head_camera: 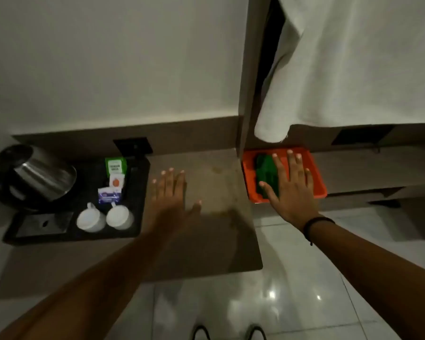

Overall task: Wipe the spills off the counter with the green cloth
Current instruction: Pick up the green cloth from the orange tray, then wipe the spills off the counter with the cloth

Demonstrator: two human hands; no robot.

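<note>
The green cloth (265, 174) lies folded in an orange tray (315, 165) to the right of the brown counter (219, 231). My right hand (290, 187) hovers over the tray with fingers spread, covering the cloth's right part; it holds nothing. My left hand (172, 195) is stretched out flat over the counter, fingers apart and empty. Faint stains (219, 173) mark the counter top between my hands.
A black tray (138, 192) at the left carries a steel kettle (35, 177), two white cups (106, 218) and sachets (114, 179). A white towel (329, 65) hangs above the orange tray beside a vertical panel (248, 94). Glossy floor tiles lie below.
</note>
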